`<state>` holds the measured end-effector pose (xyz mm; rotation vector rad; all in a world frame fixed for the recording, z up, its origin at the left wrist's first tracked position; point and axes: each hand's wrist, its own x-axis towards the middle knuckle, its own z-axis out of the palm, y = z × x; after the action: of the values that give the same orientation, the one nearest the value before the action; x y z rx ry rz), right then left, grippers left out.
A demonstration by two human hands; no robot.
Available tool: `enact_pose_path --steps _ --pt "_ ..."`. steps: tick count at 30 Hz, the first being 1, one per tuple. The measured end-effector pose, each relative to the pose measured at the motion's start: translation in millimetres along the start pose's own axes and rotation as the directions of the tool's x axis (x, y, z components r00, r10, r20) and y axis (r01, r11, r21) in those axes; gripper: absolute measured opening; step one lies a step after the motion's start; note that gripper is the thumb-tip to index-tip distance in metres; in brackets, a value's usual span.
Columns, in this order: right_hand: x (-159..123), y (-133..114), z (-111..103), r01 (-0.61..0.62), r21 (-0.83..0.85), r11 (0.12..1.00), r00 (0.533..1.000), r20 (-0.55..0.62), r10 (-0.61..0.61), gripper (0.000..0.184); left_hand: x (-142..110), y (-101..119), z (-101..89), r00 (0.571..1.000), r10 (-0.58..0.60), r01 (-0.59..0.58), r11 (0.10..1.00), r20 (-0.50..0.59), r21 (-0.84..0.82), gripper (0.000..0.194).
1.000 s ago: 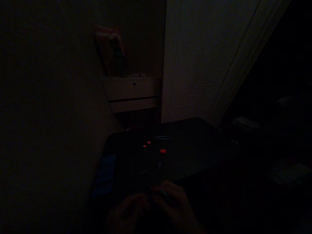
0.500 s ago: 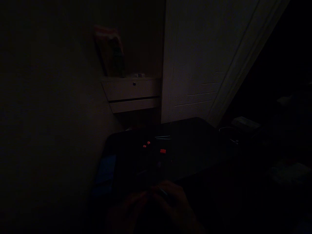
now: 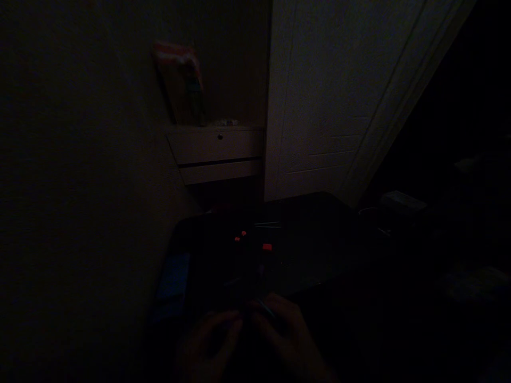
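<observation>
The scene is very dark. My right hand (image 3: 285,324) is closed on a thin, shiny, stick-like tool (image 3: 265,307); its exact kind is too dark to tell. Close beside it, my left hand (image 3: 215,332) has its thumb and index finger pinched together. Whatever may be between those fingertips is lost in the dark. Beyond the hands, on the black table (image 3: 315,234), lies a small red block (image 3: 267,247). Two smaller red pieces (image 3: 243,233) lie to its left. A pair of tweezers (image 3: 267,225) rests behind the block.
A blue flat rectangular thing (image 3: 173,279) lies at the table's left edge. Behind the table are a cabinet with a drawer (image 3: 215,148) and a pale panelled door (image 3: 319,106). A bag-like package (image 3: 179,80) stands on the cabinet shelf. A pale box (image 3: 403,201) is at the right.
My left hand has risen slightly, and the gap between its thumb and index finger shows more plainly. My right hand has barely shifted. The things on the table lie as before.
</observation>
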<state>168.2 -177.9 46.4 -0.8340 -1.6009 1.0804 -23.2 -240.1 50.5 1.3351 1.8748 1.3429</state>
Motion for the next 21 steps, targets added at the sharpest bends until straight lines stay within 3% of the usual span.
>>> enact_pose_path --steps 3,8,12,15,17,21 --pt "0 4 1 -0.047 0.009 0.999 0.996 0.075 0.047 0.035 0 -4 0.3 0.999 0.037 -0.037 0.999 0.019 -0.008 0.019" --pt "-7 10 7 -0.135 -0.003 0.991 0.985 0.112 0.135 0.05 -1 -6 0.6 0.996 -0.012 0.02 0.996 0.092 -0.089 0.026" --pt "-15 10 3 -0.287 -0.038 0.957 0.954 0.075 0.29 0.066 -1 -4 2.9 0.996 0.015 -0.003 0.991 0.092 -0.134 0.028" --pt "-18 6 -7 -0.367 -0.047 0.929 0.93 0.006 0.367 0.069 -2 -3 2.2 0.991 -0.082 0.094 0.989 0.108 -0.11 0.033" --pt "-18 4 -12 -0.352 -0.039 0.935 0.936 0.012 0.353 0.061 -2 -1 0.4 0.99 -0.1 0.105 0.993 0.099 -0.048 0.034" --pt "-19 4 -13 -0.206 -0.088 0.975 0.979 -0.015 0.205 0.049 -2 2 -3.3 0.996 -0.014 0.012 1.0 0.089 0.021 0.037"
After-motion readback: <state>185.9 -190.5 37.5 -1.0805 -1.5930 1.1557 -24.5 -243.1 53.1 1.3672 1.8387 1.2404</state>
